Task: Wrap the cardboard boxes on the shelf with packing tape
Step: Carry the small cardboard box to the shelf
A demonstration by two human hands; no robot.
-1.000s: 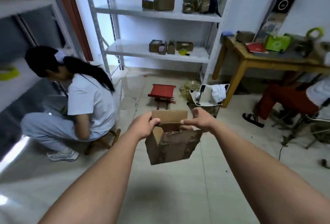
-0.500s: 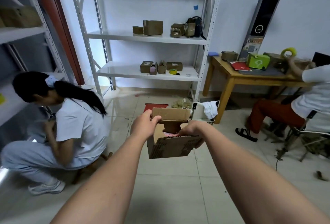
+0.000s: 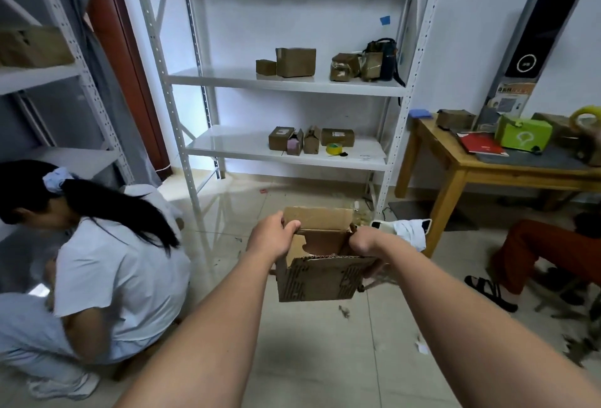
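- cardboard box [image 3: 320,280]: matt brown, torn facing, corrugation showing
- shelf [image 3: 286,84]: white painted metal, glossy boards
- table [image 3: 461,168], right: bare wood
- floor [image 3: 312,359]: glossy tile

You've got dim, soft indoor light, brightest probably from behind the shelf [image 3: 283,85] at left. Glare streaks the floor [image 3: 227,202] tiles. Wide-angle bends the frame edges; your forearms loom large. Far boxes look soft, slightly smeared.
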